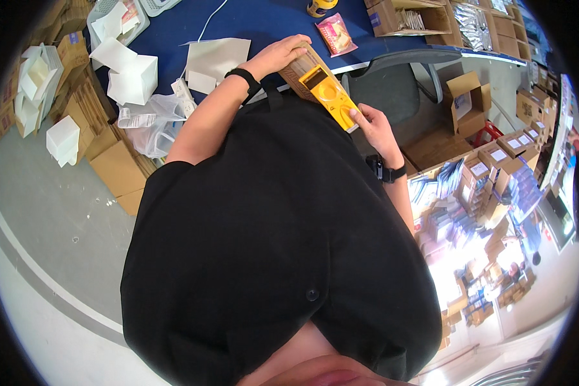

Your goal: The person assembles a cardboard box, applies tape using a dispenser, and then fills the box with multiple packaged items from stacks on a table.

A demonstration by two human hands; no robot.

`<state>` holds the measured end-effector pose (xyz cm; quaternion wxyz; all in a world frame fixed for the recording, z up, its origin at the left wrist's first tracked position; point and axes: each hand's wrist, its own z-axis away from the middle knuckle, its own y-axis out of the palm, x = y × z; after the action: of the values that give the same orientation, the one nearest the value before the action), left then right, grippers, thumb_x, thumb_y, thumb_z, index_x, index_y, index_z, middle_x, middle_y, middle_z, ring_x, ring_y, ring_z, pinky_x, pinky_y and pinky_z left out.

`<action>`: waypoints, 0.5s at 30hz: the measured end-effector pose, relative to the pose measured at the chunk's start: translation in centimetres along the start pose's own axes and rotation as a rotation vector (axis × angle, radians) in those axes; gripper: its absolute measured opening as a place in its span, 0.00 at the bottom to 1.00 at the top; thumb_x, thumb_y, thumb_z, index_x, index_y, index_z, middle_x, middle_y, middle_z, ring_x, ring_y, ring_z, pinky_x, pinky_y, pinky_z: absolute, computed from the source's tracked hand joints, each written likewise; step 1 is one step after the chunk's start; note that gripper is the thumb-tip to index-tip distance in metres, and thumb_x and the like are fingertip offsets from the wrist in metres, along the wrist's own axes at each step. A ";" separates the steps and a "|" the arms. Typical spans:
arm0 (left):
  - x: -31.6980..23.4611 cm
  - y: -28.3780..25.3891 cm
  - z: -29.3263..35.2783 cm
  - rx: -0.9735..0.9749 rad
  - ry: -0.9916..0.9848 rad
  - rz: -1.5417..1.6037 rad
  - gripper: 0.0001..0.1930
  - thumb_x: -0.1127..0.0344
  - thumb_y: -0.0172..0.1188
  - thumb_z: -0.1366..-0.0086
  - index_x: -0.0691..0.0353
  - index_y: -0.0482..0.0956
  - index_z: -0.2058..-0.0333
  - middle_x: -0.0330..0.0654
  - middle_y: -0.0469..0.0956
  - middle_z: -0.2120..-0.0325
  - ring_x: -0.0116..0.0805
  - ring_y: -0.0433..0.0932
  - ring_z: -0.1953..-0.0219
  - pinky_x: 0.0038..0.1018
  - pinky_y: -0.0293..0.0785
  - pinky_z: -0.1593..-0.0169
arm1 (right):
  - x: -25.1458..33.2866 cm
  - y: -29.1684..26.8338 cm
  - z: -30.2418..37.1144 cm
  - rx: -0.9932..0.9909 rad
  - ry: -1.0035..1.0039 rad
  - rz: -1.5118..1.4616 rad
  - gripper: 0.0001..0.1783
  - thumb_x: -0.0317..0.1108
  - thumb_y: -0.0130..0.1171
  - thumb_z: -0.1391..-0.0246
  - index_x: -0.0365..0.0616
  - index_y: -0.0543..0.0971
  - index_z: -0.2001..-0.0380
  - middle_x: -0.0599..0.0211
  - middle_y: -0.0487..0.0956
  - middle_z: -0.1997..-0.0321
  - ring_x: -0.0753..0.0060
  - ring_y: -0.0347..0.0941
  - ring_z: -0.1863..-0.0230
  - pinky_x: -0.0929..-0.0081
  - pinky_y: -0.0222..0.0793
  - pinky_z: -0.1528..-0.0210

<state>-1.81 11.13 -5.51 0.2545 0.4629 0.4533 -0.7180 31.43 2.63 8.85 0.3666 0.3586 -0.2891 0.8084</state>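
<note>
A yellow multimeter with a dark display window and a round dial area lies along a brown cardboard box, just in front of my body at the table's edge. My left hand is closed round the far end of the box. At the near end my right hand grips the multimeter, its thumb pressed on the yellow face. The fingers beneath are mostly hidden, so I cannot tell whether they also hold the box.
On the blue table lie a pink snack packet, a yellow container and an opened white carton. A dark chair stands right. White boxes, a plastic bag and cardboard crowd the left.
</note>
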 end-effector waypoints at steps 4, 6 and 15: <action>0.1 -0.3 0.3 -0.045 -0.025 -0.001 0.17 0.56 0.50 0.19 0.53 0.71 0.39 0.48 0.79 0.44 0.51 0.78 0.40 0.37 0.73 0.37 | -0.3 -0.9 2.1 -0.071 0.025 -0.027 0.27 0.48 0.62 0.29 0.40 0.69 0.76 0.79 0.59 0.76 0.84 0.55 0.70 0.74 0.53 0.69; 0.4 -0.2 0.2 -0.068 -0.034 0.034 0.17 0.55 0.51 0.19 0.53 0.72 0.39 0.48 0.79 0.44 0.50 0.78 0.40 0.37 0.73 0.37 | -1.3 -1.8 3.3 -0.079 0.074 0.003 0.27 0.50 0.62 0.30 0.40 0.69 0.75 0.79 0.60 0.76 0.84 0.55 0.70 0.74 0.54 0.69; 0.4 -0.1 0.6 -0.102 -0.062 0.116 0.16 0.56 0.50 0.19 0.51 0.73 0.39 0.46 0.80 0.46 0.45 0.79 0.42 0.35 0.72 0.37 | -5.1 -3.5 11.8 -0.191 0.240 -0.062 0.27 0.52 0.61 0.30 0.32 0.81 0.62 0.73 0.76 0.68 0.79 0.68 0.62 0.73 0.64 0.58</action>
<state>-2.32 10.61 -5.76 0.3328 0.4523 0.4534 -0.6921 40.97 -5.97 12.27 0.4555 0.2317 -0.3076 0.8026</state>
